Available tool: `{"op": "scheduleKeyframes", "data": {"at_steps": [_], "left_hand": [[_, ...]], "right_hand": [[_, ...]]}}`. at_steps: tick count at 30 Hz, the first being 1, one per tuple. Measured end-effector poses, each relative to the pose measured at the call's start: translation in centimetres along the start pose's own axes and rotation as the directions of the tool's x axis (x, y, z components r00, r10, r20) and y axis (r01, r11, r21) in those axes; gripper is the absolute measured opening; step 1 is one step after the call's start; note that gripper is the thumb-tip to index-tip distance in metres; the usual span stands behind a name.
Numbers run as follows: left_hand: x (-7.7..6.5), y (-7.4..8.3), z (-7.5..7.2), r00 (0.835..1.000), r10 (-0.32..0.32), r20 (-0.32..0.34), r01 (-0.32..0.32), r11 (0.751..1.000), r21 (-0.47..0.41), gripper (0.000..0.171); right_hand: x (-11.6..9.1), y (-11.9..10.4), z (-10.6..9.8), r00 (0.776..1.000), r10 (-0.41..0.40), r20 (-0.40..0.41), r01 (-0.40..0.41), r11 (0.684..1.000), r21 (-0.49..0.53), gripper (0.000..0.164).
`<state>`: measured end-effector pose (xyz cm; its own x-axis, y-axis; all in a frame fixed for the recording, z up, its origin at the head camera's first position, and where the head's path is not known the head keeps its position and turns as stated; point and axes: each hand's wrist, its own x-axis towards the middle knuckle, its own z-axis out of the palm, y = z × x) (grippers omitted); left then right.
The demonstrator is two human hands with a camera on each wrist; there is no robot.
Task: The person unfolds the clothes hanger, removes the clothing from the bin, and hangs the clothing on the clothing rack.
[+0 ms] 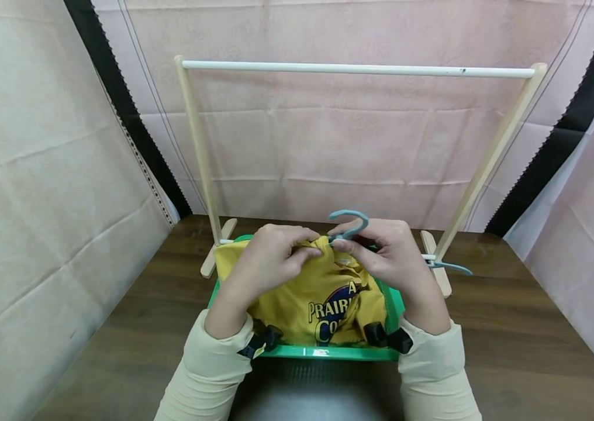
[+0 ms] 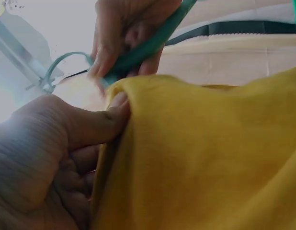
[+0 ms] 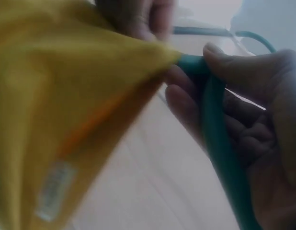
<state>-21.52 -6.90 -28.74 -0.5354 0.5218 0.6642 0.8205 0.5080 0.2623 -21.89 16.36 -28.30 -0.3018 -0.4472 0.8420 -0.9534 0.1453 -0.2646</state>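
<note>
A yellow shirt (image 1: 286, 310) with a dark printed logo lies bunched over a green basket (image 1: 323, 352). My left hand (image 1: 276, 254) pinches the shirt's edge between thumb and fingers, seen close in the left wrist view beside the yellow fabric (image 2: 200, 139). My right hand (image 1: 389, 245) grips a blue-green hanger (image 1: 364, 221) near its neck, with the hook sticking up above the fingers. In the right wrist view one end of the hanger (image 3: 217, 129) meets the shirt's edge, and the opposite arm runs down past the palm. A pale label (image 3: 54, 191) shows inside the shirt.
Behind the basket stands a rack with a white rail (image 1: 355, 69) and pale wooden posts (image 1: 199, 146). Another blue hanger (image 1: 452, 268) lies by the rack's right foot (image 1: 436, 266). Pale cloth walls (image 1: 55, 204) surround the brown wooden table (image 1: 518, 345).
</note>
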Motion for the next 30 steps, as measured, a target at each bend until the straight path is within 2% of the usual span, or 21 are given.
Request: {"op": "scheduleKeyframes", "data": {"at_steps": [4, 9, 13, 19, 23, 26, 30], "left_hand": [[0.1, 0.4, 0.3, 0.998, 0.025, -0.058, -0.027, 0.999, -0.031, 0.004], [0.2, 0.7, 0.5, 0.993, 0.031, -0.117, -0.034, 0.999, -0.025, 0.004], [0.1, 0.9, 0.6, 0.989, 0.015, -0.146, -0.013, 1.0, 0.014, 0.006], [0.0, 0.4, 0.4, 0.98, -0.069, -0.186, 0.081, 0.995, 0.061, 0.008], [-0.1, -0.3, 0.0, 0.975, -0.131, -0.178, 0.148, 0.986, 0.082, 0.012], [-0.1, -0.7, -0.3, 0.973, -0.162, -0.166, 0.178, 0.98, 0.087, 0.013], [-0.2, -1.1, -0.7, 0.961, -0.207, -0.184, 0.222, 0.973, 0.064, 0.012]], "right_hand": [[0.3, 0.0, 0.7, 1.0, -0.02, -0.013, 0.019, 0.999, -0.031, 0.011], [0.5, -0.1, 1.1, 0.999, -0.039, -0.023, 0.037, 0.998, -0.046, 0.028], [0.6, -0.1, 1.3, 0.999, -0.034, -0.007, 0.034, 0.997, -0.065, 0.029], [0.2, 0.1, 0.6, 0.999, 0.045, 0.023, -0.041, 0.989, -0.139, 0.032], [-0.4, 0.0, -0.6, 0.995, 0.1, 0.022, -0.094, 0.976, -0.194, 0.038], [-0.6, -0.2, -1.5, 0.993, 0.119, 0.018, -0.113, 0.976, -0.188, 0.037], [-0.8, -0.7, -2.4, 0.992, 0.127, 0.018, -0.124, 0.983, -0.138, 0.034]]}}
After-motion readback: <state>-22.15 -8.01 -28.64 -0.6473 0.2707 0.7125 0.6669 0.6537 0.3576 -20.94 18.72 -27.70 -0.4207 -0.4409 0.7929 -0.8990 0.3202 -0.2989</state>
